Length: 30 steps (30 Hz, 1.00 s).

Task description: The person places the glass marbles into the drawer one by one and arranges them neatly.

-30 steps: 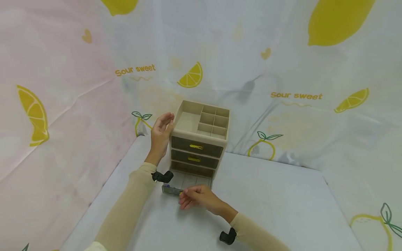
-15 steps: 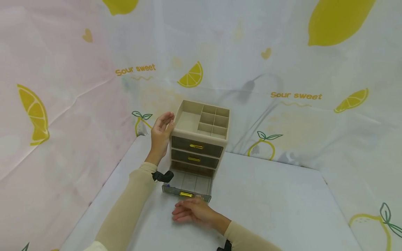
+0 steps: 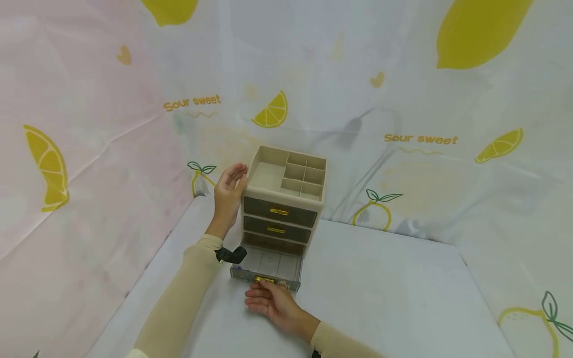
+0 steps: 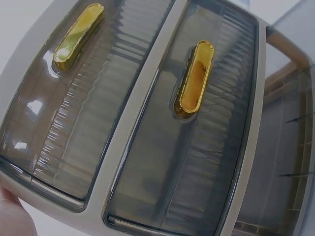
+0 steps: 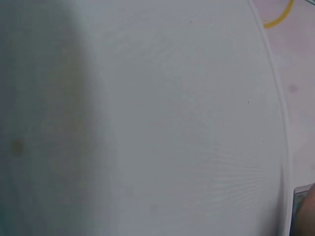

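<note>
A beige desktop organizer (image 3: 283,196) stands on the white table, with a divided open top and dark see-through drawers with gold handles. Its bottom drawer (image 3: 268,263) is pulled out; the upper two are closed. My left hand (image 3: 227,196) rests against the organizer's left side, fingers fairly straight. In the left wrist view, part of that hand (image 4: 15,216) shows at the lower-left corner beside the drawer fronts. My right hand (image 3: 279,306) is at the pulled-out drawer's front, thumb and index fingertip right by the gold handle (image 3: 264,280), the other fingers loosely extended.
Inside the drawer's front left corner lies a small purple item (image 3: 239,268); a small pale toothed item (image 3: 283,285) shows at its front right. A lemon-print cloth (image 3: 335,99) hangs behind and beside the table (image 3: 385,283).
My right hand drew back from the drawer handle, uncovering it, then came up to the handle again. The left hand, organizer and drawer have stayed in place.
</note>
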Tool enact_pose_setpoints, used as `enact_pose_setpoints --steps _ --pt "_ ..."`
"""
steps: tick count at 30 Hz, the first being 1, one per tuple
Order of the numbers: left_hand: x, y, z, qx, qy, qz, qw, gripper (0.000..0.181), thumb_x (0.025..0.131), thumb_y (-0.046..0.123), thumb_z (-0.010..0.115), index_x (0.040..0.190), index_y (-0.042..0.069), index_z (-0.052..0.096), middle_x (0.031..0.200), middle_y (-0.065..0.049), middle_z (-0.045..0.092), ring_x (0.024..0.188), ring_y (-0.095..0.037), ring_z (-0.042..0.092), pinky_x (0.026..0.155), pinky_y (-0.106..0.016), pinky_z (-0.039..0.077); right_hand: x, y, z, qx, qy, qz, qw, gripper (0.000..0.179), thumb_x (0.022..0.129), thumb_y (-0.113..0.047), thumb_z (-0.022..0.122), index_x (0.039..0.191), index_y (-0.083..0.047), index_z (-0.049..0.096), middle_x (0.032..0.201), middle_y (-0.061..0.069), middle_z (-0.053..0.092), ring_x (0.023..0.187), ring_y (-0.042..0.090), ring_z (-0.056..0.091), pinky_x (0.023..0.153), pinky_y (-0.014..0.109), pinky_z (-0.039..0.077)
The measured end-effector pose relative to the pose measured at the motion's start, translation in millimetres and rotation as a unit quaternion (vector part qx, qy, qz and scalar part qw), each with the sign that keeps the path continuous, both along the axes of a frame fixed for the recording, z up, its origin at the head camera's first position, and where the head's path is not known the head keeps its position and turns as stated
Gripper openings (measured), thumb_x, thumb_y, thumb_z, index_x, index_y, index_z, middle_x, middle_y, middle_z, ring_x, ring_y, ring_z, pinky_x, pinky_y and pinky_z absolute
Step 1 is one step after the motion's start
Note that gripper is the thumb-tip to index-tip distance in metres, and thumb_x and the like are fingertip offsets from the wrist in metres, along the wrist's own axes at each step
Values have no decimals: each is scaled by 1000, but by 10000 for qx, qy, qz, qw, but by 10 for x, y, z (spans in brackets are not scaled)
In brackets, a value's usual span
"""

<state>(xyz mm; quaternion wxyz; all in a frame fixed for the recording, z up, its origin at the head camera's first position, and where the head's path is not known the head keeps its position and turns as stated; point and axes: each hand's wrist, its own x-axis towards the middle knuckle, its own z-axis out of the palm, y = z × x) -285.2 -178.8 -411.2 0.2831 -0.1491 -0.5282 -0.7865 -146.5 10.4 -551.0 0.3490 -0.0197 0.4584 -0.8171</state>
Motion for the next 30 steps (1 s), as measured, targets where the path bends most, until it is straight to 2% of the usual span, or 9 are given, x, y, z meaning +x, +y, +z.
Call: enact_pose_setpoints --steps 10,18,30 --pt "-11 0 20 -135 106 65 9998 46 95 -3 58 137 -12 42 136 -27 48 131 -26 47 110 -29 40 -21 -75 -25 -158 315 -355 9987 29 102 -18 47 107 6 62 93 10 72 77 15 69 73 25 60" --pt "0 -13 -12 -204 6 55 9998 45 95 -2 59 137 -7 46 135 -20 53 129 -25 49 108 -28 42 -36 -47 -36 -135 461 -398 9981 30 104 -19 44 110 7 59 92 8 71 72 10 66 68 21 59" --pt "13 -25 -21 -258 108 -30 9996 46 95 -2 58 139 -9 42 139 -28 45 131 -26 47 109 -28 42 -125 -75 -34 -77 497 -444 9977 37 103 -21 46 116 13 55 91 8 72 70 9 65 65 20 58"
